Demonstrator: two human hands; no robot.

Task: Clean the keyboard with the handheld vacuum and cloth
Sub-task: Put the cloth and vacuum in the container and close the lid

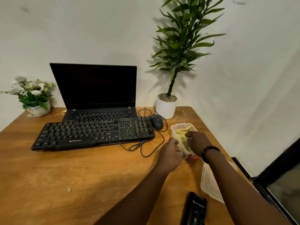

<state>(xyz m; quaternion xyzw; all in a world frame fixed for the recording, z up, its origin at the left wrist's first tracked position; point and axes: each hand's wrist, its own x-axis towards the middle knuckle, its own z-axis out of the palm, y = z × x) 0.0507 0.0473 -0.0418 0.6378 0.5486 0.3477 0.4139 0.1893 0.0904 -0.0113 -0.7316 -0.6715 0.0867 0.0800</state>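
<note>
A black wired keyboard (94,133) lies across the wooden desk, partly over the base of an open laptop (95,88). To its right stands a clear plastic box (176,127) with a yellow cloth (182,129) inside. My left hand (170,151) grips the box's near left edge. My right hand (197,142) reaches into the box, fingers curled on the cloth. The black handheld vacuum (195,210) lies on the desk at the bottom, under my right forearm.
The box's clear lid (210,187) lies near the desk's right edge. A black mouse (156,121) and loose cables (146,146) sit between keyboard and box. A white potted plant (166,105) stands behind, a flower pot (39,109) at far left.
</note>
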